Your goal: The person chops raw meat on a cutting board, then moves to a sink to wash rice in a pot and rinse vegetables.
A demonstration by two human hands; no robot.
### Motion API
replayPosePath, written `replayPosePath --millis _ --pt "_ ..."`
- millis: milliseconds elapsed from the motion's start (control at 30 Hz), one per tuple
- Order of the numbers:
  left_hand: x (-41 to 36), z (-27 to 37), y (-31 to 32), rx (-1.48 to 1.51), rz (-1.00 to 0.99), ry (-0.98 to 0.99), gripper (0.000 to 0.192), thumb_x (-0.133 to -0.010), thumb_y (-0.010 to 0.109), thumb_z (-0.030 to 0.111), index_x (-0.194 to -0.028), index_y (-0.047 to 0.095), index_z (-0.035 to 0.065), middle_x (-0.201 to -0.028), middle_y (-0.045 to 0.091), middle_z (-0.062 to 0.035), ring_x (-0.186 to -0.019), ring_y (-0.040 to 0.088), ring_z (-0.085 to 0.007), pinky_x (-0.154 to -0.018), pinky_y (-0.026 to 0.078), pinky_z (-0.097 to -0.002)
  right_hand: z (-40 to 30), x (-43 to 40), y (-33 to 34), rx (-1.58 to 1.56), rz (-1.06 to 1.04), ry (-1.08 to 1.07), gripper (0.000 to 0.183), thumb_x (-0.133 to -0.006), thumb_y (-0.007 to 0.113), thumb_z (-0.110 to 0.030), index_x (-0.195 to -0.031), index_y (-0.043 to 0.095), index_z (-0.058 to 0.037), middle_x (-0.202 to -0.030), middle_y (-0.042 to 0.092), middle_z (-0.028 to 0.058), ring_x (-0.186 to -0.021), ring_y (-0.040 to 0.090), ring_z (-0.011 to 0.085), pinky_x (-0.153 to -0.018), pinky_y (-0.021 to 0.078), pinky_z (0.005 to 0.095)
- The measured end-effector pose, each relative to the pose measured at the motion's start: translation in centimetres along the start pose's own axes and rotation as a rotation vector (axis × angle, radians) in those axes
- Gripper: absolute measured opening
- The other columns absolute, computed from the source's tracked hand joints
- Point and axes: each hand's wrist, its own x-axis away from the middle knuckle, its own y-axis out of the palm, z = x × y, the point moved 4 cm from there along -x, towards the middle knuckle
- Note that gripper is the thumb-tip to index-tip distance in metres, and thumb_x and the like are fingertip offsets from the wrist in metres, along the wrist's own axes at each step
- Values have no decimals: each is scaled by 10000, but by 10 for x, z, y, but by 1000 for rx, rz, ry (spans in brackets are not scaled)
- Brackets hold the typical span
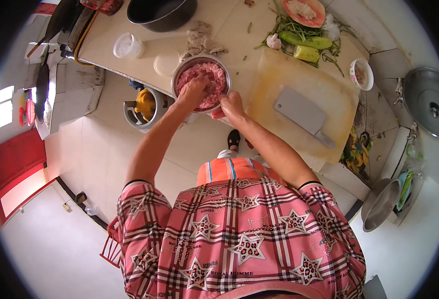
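Observation:
A metal bowl (228,71) of pink minced meat (217,98) stands at the counter's near edge. Into the meat reach the fingers of my left hand (197,89), partly hidden there; whether they grip anything is unclear. My right hand (231,106) holds the bowl's lower right rim, thumb on top and fingers below. Behind the bowl lies a crumpled cloth (202,39). A clear round lid (166,64) is just left of it, and a plastic tub (128,46) stands farther left. Right of my hands, a cleaver (301,110) rests on a stained cutting board (268,86).
Green beans (279,25), cucumbers (314,41) and garlic (274,42) lie behind the board. A small bowl (368,76) stands by its far right corner. A black pot (163,18) is at the back. Below the counter's left part stands a gas cylinder (129,116).

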Motion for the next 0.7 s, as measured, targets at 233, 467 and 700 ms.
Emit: replayPosePath --millis 233,467,700 --pt "-17 -5 -4 338 182 -200 224 -785 641 71 -1006 660 43 -980 634 -188 -951 610 -382 -818 480 -446 -2 4 1 1 -4 14 209 -899 455 -81 -880 443 127 -750 584 224 -530 663 337 -410 578 387" --pt "2 11 -11 322 288 -174 213 -809 573 92 -995 668 48 -1025 632 -158 -910 621 -383 -805 479 -477 2 3 0 -21 -21 30 236 -920 452 -99 -896 457 136 -767 604 243 -546 669 341 -441 587 381" --pt "35 52 12 893 47 -416 432 -990 479 416 -1014 637 14 -878 646 -70 -824 601 -187 -777 474 -321 10 8 3 -125 -235 58 290 -952 440 -126 -1062 548 120 -954 650 226 -750 703 295 -676 618 363"
